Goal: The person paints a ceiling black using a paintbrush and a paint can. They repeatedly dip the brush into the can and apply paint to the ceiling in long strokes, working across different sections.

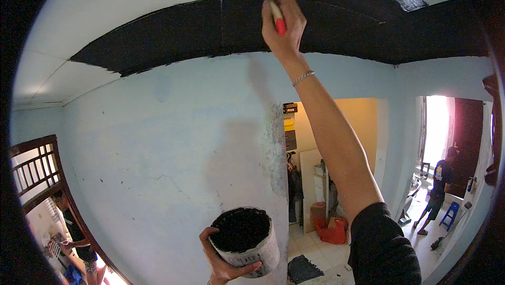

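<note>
My right hand is raised overhead, its fingers closed round a paintbrush with a pale handle and a red end. The bristles, dark and a little blurred, are up against the black-painted part of the ceiling. Low in front of me, my left hand grips a white paint bucket by its side, thumb across the front. Black paint shows inside the bucket, and its rim is smeared. Unpainted white ceiling borders the black at the left, and another white patch shows at the upper right.
Ahead stands a pale blue wall, cracked and patched. A doorway right of it shows stacked boxes, a red bag and a dark mat. One person stands at the far right near a blue stool; another is at the left doorway.
</note>
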